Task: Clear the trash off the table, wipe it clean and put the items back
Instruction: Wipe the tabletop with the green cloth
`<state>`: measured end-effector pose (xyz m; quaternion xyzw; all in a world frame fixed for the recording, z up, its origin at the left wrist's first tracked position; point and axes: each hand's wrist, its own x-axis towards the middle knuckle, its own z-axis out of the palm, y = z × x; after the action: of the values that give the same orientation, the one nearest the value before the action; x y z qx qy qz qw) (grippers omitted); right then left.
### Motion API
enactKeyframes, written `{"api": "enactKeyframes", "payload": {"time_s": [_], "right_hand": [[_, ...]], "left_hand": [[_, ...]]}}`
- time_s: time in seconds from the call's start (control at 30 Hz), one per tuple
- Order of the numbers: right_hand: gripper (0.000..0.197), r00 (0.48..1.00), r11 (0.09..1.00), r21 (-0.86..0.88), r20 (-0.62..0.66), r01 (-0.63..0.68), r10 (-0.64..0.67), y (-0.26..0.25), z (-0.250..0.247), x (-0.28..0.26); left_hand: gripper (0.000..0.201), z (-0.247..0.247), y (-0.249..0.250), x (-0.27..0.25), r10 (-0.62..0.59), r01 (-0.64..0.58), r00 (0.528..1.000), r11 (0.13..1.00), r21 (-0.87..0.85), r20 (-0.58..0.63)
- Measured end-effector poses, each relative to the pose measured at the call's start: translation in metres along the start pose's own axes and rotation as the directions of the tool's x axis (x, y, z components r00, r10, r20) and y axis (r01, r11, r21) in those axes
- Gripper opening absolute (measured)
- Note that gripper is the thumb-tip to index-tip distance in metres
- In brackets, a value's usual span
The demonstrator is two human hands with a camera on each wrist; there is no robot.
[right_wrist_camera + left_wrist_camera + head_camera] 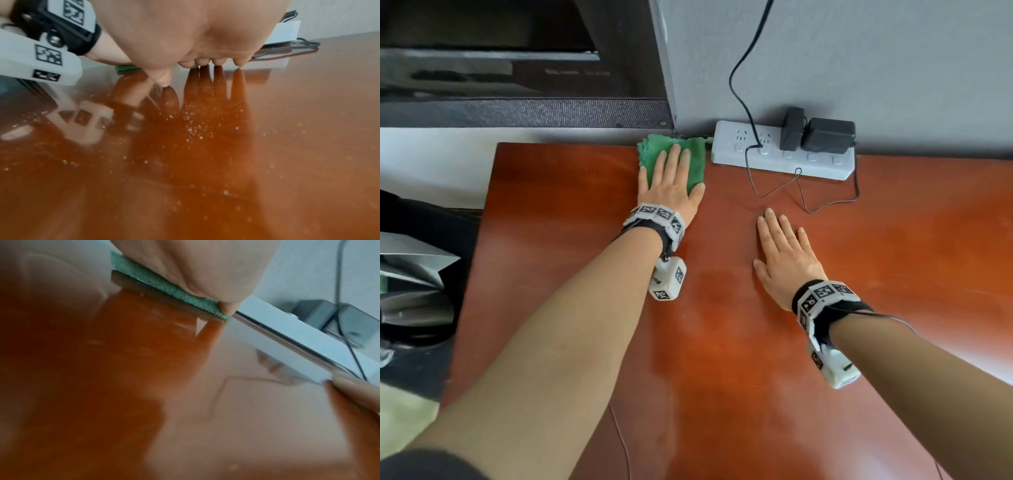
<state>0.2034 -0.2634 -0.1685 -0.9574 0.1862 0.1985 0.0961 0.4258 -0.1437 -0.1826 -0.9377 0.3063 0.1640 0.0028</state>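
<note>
left hand [671,186] fingers flat on green cloth [654,157]; right hand [786,260] fingers flat on table [893,257].

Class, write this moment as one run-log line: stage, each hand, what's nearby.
stage: wiping | left hand: flat on green cloth, far table edge | right hand: flat on table | nearby: power strip

The left hand [671,181] lies flat, palm down, fingers straight and slightly spread, its forearm stretched far forward. The right hand [784,260] also lies flat, palm down, fingers extended, nearer the body.
</note>
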Motion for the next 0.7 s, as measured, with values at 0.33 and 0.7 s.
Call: {"api": "enactKeyframes", "payload": {"time_s": [0.33,0.7], "right_hand": [[0.069,0.996,0.996,0.011,-0.028,-0.084,0.084,0.016,0.024,-0.053],[0.066,0.997,0.999,0.005,0.07,0.038,-0.039,0.055,0.022,-0.096]], "left_hand": [[0.071,0.025,-0.076,-0.106,-0.389,0.391,0.92,0.914,-0.11,0.039],[0.066,0.081,0.053,-0.238,-0.04,0.04,0.999,0.998,-0.038,0.0]]}}
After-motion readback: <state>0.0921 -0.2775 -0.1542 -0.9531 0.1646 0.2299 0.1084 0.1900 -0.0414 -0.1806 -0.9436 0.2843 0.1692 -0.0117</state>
